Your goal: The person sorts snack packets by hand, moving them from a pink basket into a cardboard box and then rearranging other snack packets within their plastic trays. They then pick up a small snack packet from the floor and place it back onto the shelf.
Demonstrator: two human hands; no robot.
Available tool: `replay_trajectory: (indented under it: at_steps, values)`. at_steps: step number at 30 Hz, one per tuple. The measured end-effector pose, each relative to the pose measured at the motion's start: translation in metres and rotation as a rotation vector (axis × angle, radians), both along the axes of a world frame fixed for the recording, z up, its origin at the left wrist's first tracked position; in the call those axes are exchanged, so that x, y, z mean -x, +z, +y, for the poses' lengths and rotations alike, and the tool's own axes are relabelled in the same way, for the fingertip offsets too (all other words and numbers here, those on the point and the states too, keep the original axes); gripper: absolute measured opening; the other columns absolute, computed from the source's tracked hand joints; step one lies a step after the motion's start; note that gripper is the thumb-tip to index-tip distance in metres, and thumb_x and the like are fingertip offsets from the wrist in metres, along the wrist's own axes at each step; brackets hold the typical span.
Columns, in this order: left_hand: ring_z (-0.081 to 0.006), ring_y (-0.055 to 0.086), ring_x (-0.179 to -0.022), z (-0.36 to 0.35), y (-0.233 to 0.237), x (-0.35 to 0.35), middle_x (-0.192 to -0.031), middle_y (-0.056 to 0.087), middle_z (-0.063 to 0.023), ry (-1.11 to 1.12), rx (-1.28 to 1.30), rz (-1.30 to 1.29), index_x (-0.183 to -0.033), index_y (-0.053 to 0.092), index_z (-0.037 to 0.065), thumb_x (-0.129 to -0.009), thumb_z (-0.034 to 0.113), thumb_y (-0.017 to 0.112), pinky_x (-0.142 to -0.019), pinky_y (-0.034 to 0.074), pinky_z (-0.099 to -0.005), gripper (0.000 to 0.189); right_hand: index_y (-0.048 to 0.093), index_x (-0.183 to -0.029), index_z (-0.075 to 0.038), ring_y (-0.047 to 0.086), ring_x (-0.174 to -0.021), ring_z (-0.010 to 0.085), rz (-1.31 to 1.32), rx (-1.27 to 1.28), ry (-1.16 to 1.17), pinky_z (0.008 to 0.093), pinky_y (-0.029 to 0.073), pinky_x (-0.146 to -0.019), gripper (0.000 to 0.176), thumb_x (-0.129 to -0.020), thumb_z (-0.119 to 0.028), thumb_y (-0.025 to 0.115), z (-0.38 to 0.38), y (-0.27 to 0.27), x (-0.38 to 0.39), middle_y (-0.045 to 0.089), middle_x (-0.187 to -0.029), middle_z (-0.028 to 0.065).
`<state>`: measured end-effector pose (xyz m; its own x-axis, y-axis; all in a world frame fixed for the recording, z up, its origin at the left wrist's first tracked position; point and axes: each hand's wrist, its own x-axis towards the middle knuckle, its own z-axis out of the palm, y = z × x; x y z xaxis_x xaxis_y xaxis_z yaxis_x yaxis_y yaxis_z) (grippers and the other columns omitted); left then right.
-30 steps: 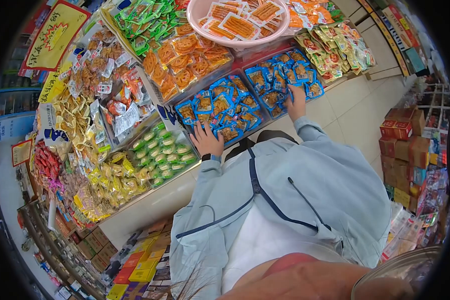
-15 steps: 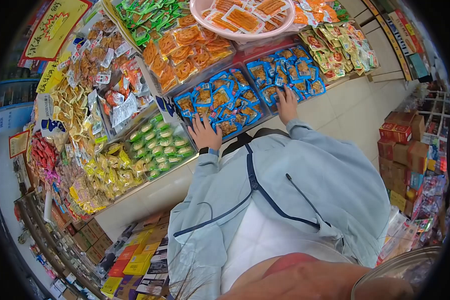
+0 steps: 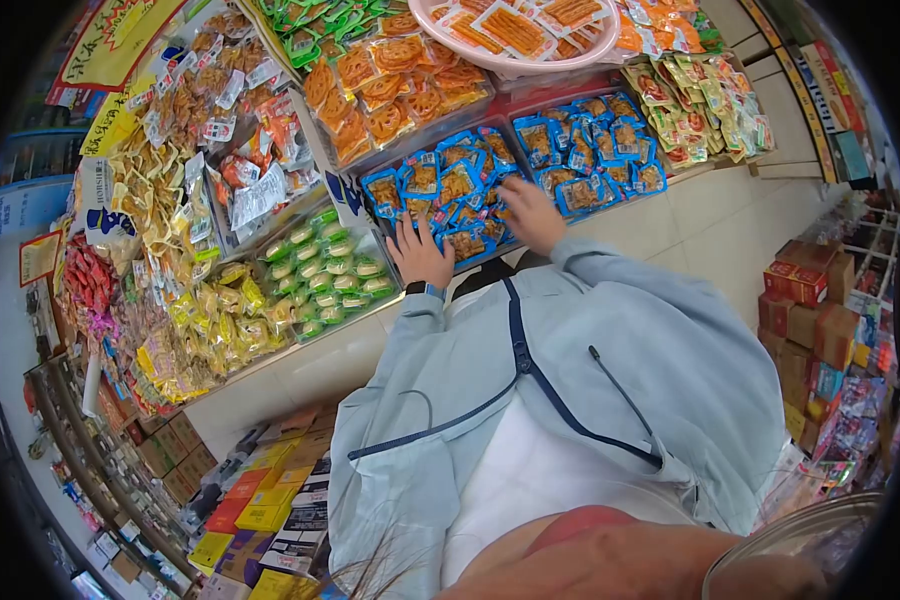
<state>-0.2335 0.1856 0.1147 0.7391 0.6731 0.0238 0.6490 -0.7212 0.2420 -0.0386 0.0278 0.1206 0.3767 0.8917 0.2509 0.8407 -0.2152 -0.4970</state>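
Observation:
Small blue-edged snack packets (image 3: 457, 180) fill a clear bin at the front of the display. My left hand (image 3: 422, 254) lies with fingers spread over the bin's near left corner, touching the packets there. A dark watch (image 3: 425, 290) is on that wrist. Over the same bin's right side is my right hand (image 3: 533, 216), its fingers apart and slightly bent on or just above the packets. No packet shows lifted in either hand. The right fingertips are partly hidden. Beside it stands a second bin of similar blue packets (image 3: 582, 190).
Behind are bagged orange snacks (image 3: 390, 120) and a pink basket (image 3: 432, 32) of flat packs. Green-wrapped small cakes (image 3: 320, 265) lie to the left, yellow packets (image 3: 235, 300) beyond them. Green-gold packets (image 3: 685, 110) sit at right. Cardboard boxes (image 3: 805, 325) are stacked on the right side.
My right hand has moved left, from the right bin of blue packets to the left one. My left hand stays at its bin's near corner. The view has shifted slightly.

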Motion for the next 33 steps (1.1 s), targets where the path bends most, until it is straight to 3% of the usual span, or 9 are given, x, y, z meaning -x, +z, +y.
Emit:
replay_trajectory:
  at_steps: [1,4,9,18,21,24,27,31,33]
  values:
    - [-0.036,0.029,-0.137,0.0,0.002,-0.001,-0.149,0.03,-0.0183,0.007,0.009,0.0,-0.14,0.038,0.008,-0.08,0.034,0.059,-0.112,0.014,-0.0569,0.069,0.052,-0.127,-0.013,0.044,-0.121,0.0341,0.04,0.031,0.127,0.0465,0.039,-0.096,0.057,-0.073,-0.019,0.071,0.008,-0.003,0.004,0.048,-0.129,0.0135]
    - [-0.0342,0.027,-0.138,0.0,0.001,0.0,-0.15,0.029,-0.0166,0.015,0.015,0.001,-0.141,0.036,0.009,-0.082,0.035,0.059,-0.113,0.012,-0.0551,0.069,0.053,-0.125,-0.013,0.046,-0.117,0.0329,-0.078,0.16,0.188,0.0443,0.043,-0.091,0.057,-0.072,-0.02,0.073,0.011,-0.004,0.021,0.049,-0.124,0.0133]
    - [-0.0351,0.028,-0.138,0.0,0.003,0.001,-0.15,0.029,-0.0172,0.01,0.02,0.008,-0.141,0.038,0.008,-0.082,0.036,0.058,-0.113,0.013,-0.055,0.068,0.061,-0.107,-0.011,0.049,-0.111,0.0292,-0.087,0.231,0.155,0.0427,0.044,-0.085,0.035,-0.074,-0.02,0.071,0.004,-0.003,0.009,0.051,-0.119,0.0107]
    - [-0.035,0.028,-0.138,0.001,0.002,0.0,-0.15,0.029,-0.0166,0.003,0.019,-0.015,-0.14,0.039,0.008,-0.082,0.035,0.058,-0.113,0.013,-0.0557,0.067,0.062,-0.096,-0.011,0.051,-0.103,0.0317,-0.12,0.266,0.043,0.0415,0.046,-0.082,0.022,-0.075,-0.012,0.068,-0.009,0.006,-0.002,0.053,-0.108,0.0119]
    - [-0.035,0.028,-0.138,0.001,0.003,-0.001,-0.15,0.03,-0.0166,0.004,0.021,-0.016,-0.14,0.039,0.008,-0.081,0.035,0.058,-0.113,0.013,-0.0559,0.067,0.062,-0.099,-0.011,0.052,-0.1,0.033,-0.162,0.266,0.018,0.0421,0.047,-0.079,0.024,-0.075,-0.008,0.067,-0.01,0.019,-0.006,0.053,-0.105,0.0121]
    - [-0.0351,0.028,-0.138,0.001,0.0,0.0,-0.15,0.03,-0.0168,0.007,0.022,-0.027,-0.14,0.039,0.008,-0.081,0.034,0.058,-0.113,0.013,-0.0561,0.067,0.061,-0.104,-0.01,0.052,-0.099,0.0358,0.227,0.183,0.045,0.043,0.048,-0.082,0.031,-0.075,-0.007,0.069,-0.009,0.004,-0.026,0.05,-0.107,0.0142]
    - [-0.0349,0.027,-0.138,0.002,0.0,0.0,-0.15,0.029,-0.0168,0.015,0.026,-0.018,-0.141,0.037,0.008,-0.082,0.035,0.058,-0.113,0.013,-0.0558,0.068,0.059,-0.105,-0.008,0.052,-0.102,0.0381,0.155,-0.109,-0.216,0.0431,0.047,-0.086,0.033,-0.073,-0.007,0.07,-0.007,0.036,-0.047,0.047,-0.109,0.0169]
    - [-0.0356,0.027,-0.138,0.002,0.005,0.001,-0.15,0.029,-0.0178,0.0,0.033,0.005,-0.141,0.038,0.008,-0.082,0.034,0.058,-0.113,0.013,-0.0559,0.068,0.059,-0.107,-0.006,0.049,-0.107,0.0393,-0.109,-0.248,-0.606,0.0404,0.044,-0.094,0.037,-0.073,-0.009,0.074,-0.008,0.017,-0.137,0.044,-0.116,0.0213]
    - [-0.0364,0.029,-0.137,0.002,0.004,0.0,-0.149,0.031,-0.0184,-0.004,0.028,-0.007,-0.14,0.039,0.007,-0.082,0.034,0.058,-0.113,0.014,-0.0564,0.066,0.059,-0.11,-0.005,0.048,-0.111,0.0411,0.1,-0.231,-0.811,0.0406,0.042,-0.096,0.04,-0.075,-0.013,0.075,-0.013,0.018,-0.17,0.045,-0.12,0.0235]
